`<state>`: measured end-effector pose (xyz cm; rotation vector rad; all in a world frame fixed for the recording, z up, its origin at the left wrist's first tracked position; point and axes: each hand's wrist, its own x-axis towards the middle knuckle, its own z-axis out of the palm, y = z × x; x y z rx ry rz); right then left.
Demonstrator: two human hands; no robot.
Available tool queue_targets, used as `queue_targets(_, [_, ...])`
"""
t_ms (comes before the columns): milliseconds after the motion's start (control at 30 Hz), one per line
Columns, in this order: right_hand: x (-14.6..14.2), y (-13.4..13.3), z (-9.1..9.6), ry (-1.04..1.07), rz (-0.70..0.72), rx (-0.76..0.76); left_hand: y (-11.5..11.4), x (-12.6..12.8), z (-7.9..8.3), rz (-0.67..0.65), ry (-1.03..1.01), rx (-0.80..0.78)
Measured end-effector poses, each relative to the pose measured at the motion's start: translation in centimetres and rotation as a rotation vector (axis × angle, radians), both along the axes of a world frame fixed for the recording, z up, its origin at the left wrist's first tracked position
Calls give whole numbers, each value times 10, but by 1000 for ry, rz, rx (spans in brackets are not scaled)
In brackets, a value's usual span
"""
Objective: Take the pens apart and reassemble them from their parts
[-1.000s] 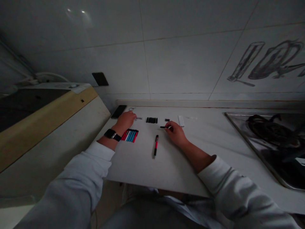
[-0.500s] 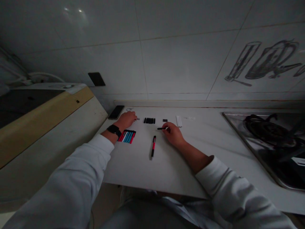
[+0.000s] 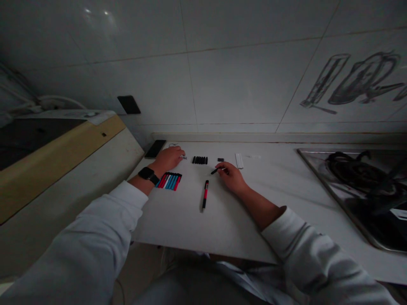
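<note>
My right hand (image 3: 232, 176) pinches a short black pen part (image 3: 214, 171) above the white counter, its tip slanting down to the left. Farther left, my left hand (image 3: 171, 157) wears a dark watch and has its fingertips closed at some small silvery pieces (image 3: 184, 157); what they grip is too small to make out. Between the hands lies a row of short black pen parts (image 3: 200, 160). A red and black pen (image 3: 205, 196) rests nearer to me. Red, blue and white pen barrels (image 3: 170, 181) lie side by side below my left wrist.
A black phone (image 3: 155, 149) lies at the back left, beside a large beige-trimmed appliance (image 3: 111, 148). Behind my right hand are a small dark piece (image 3: 220, 159), thin white sticks (image 3: 239, 161) and pale small parts (image 3: 254, 157). A gas stove (image 3: 352, 169) is at right.
The black pen part in my right hand has tilted, its left end now lower. My left hand has shifted slightly right along the silvery pieces, its wrist turned a little.
</note>
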<state>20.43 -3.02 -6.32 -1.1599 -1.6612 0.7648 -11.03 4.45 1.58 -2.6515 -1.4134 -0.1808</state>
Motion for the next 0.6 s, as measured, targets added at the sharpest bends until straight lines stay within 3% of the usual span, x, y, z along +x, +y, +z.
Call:
queue_targets(200, [-1, 4, -4, 159, 71, -140, -41, 67, 18, -330, -191, -216])
queue_targets(333, [-2, 3, 1, 250, 152, -167, -50, 97, 18, -457, -221, -252])
queue_targets(467, [-1, 4, 5, 279, 128, -168, -41, 103, 16, -493, -253, -208])
queue_targets(600, [2, 6, 4, 224, -48, -122, -23, 101, 11, -393, -284, -131])
